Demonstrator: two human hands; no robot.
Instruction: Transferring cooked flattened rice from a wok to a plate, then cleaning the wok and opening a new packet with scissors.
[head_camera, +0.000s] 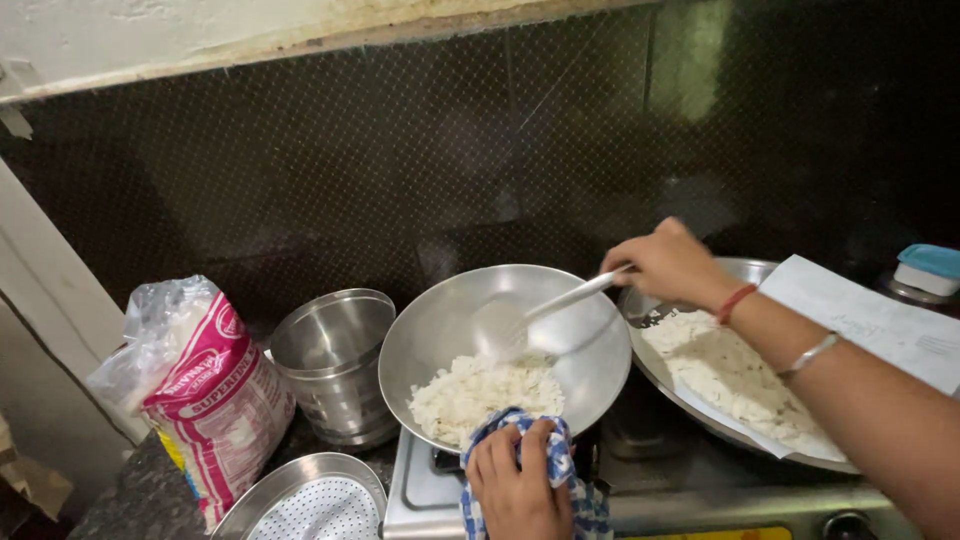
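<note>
left hand (520, 485) clamped on blue checked cloth (555, 455) at steel pan (590, 370) rim | right hand (665, 262) gripping spatula (530, 318) over white flakes (480, 392) | pan tilted on stove (420, 490)

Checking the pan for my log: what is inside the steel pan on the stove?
White flaky food lies heaped in the pan, with a spatula over it. The cloth and left hand cover the near rim.
</note>
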